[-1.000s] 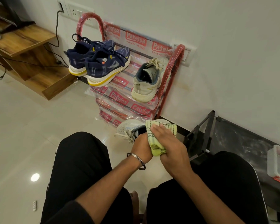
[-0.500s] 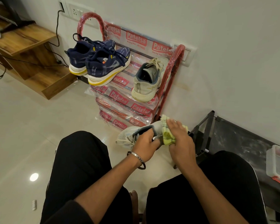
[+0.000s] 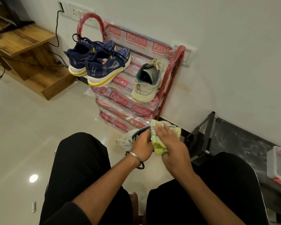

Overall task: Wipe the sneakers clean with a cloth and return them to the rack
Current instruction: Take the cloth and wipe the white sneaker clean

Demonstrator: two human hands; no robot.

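1. In front of the red metal shoe rack wrapped in printed plastic [image 3: 172, 75], low near its foot, the left hand [image 3: 142, 146] grips a pale grey mesh sneaker [image 3: 128, 137].
2. The right hand [image 3: 172, 146] presses a yellow-green checked cloth [image 3: 159, 143] on the sneaker, with the fingers curled around the cloth.
3. The matching pale sneaker [image 3: 146, 83] and the pair of navy sneakers with yellow soles [image 3: 99, 62] sit on the rack's top shelf.
4. Risk, in my opinion: the sneaker is held only at one side, so a hard wipe could twist it out of the hand.

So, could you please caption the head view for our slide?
Left hand holds a pale sneaker while right hand wipes it with a yellow-green cloth.
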